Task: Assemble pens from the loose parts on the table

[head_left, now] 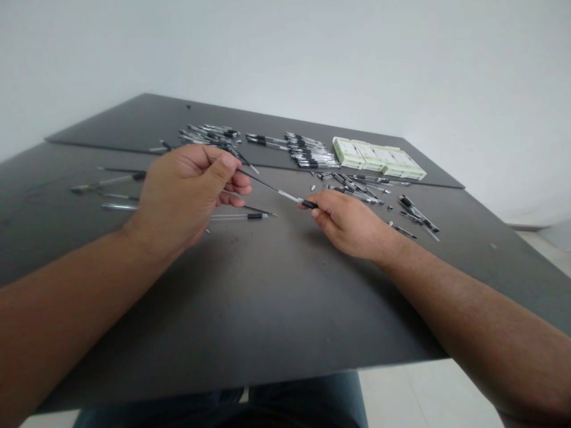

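Observation:
My left hand (185,187) is raised over the table, thumb and forefinger pinching one end of a thin dark pen refill (259,180). The refill slants down to the right, and its far stretch looks clear. That end meets a black pen grip (308,204), held between the thumb and fingers of my right hand (352,223). The rest of that pen part is hidden in the hand. How far the refill sits inside the grip I cannot tell. Beneath my left hand lie a clear pen barrel with a black grip (255,216) and another dark refill (259,210).
On the dark table (267,303), a pile of pens (209,135) lies at the back left. Beside it are a row of pens (312,151) and several pale green boxes (379,158). Caps and small pen parts (352,185) lie scattered beyond my right hand, with more pens (418,214) farther right.

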`<state>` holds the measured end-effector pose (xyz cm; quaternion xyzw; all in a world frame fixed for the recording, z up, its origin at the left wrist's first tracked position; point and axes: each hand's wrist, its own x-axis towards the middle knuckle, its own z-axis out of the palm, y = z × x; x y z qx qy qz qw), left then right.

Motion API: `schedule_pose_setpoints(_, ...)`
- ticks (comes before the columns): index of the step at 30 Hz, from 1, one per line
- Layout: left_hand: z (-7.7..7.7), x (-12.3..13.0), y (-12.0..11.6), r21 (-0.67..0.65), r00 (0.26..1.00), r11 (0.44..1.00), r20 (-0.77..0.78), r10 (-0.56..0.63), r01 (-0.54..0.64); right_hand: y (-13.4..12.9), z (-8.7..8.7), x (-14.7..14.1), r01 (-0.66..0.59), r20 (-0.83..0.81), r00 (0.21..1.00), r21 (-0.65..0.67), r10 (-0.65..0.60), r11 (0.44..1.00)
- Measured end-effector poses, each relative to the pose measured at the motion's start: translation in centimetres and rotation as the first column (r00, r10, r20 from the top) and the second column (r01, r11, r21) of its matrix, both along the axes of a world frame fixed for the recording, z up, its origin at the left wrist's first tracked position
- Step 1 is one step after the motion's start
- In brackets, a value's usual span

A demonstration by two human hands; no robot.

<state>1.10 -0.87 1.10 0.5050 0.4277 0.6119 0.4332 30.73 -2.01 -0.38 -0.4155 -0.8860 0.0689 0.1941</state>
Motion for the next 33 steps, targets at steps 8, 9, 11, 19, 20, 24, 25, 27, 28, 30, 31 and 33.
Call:
schedule_pose_setpoints(8, 0.1, 0.0, 0.0, 0.000, 1.000, 1.000, -0.011, -0.003, 0.003, 0.0, 0.0, 0.0, 0.000, 0.010, 1.000, 0.000, 0.000, 1.000)
schedule_pose_setpoints(9, 0.1, 0.0, 0.0, -0.004, 1.000, 1.000, -0.013, 0.000, 0.000, 0.0, 0.0, 0.0, 0.000, 0.013, 1.000, -0.001, 0.000, 1.000)
schedule_pose_setpoints(11, 0.2, 0.0, -0.1, -0.011, 1.000, 1.000, -0.015, 0.005, -0.006, 0.0, 0.0, 0.0, 0.002, 0.016, 1.000, -0.005, -0.002, 1.000)
schedule_pose_setpoints(19, -0.2, -0.1, 0.2, 0.004, 1.000, 1.000, -0.014, 0.013, -0.013, 0.0, 0.1, -0.1, -0.002, 0.015, 1.000, -0.007, 0.002, 1.000)
schedule_pose_setpoints(20, -0.2, -0.1, 0.2, 0.005, 1.000, 1.000, -0.015, 0.010, -0.010, 0.0, 0.1, -0.1, -0.001, 0.017, 1.000, -0.007, 0.001, 1.000)
schedule_pose_setpoints(24, -0.3, -0.2, 0.2, 0.009, 0.999, 1.000, -0.043, -0.019, 0.019, 0.0, 0.0, -0.1, 0.004, 0.018, 1.000, -0.010, -0.004, 1.000)
schedule_pose_setpoints(25, -0.4, -0.2, 0.2, 0.010, 0.998, 0.999, -0.052, -0.030, 0.030, 0.0, 0.0, -0.1, 0.003, 0.017, 1.000, -0.010, -0.003, 1.000)
schedule_pose_setpoints(27, -0.8, -0.4, 0.3, 0.007, 0.996, 0.999, -0.070, -0.046, 0.047, 0.0, 0.0, 0.0, -0.002, 0.018, 1.000, -0.010, 0.002, 1.000)
schedule_pose_setpoints(28, -1.0, -0.5, 0.4, 0.007, 0.995, 0.998, -0.085, -0.057, 0.058, 0.0, 0.0, 0.0, -0.003, 0.017, 1.000, -0.010, 0.004, 1.000)
schedule_pose_setpoints(30, -1.5, -0.9, 0.6, 0.019, 0.986, 0.996, -0.142, -0.087, 0.091, -0.1, 0.0, -0.1, -0.003, 0.012, 1.000, -0.011, 0.003, 1.000)
schedule_pose_setpoints(31, -1.8, -1.1, 0.6, 0.028, 0.976, 0.993, -0.191, -0.105, 0.112, -0.1, 0.1, -0.2, 0.001, 0.009, 1.000, -0.012, 0.000, 1.000)
schedule_pose_setpoints(33, -2.1, -1.3, 0.6, 0.042, 0.937, 0.985, -0.318, -0.144, 0.166, -0.3, 0.3, -0.4, 0.016, -0.001, 1.000, -0.023, -0.016, 1.000)
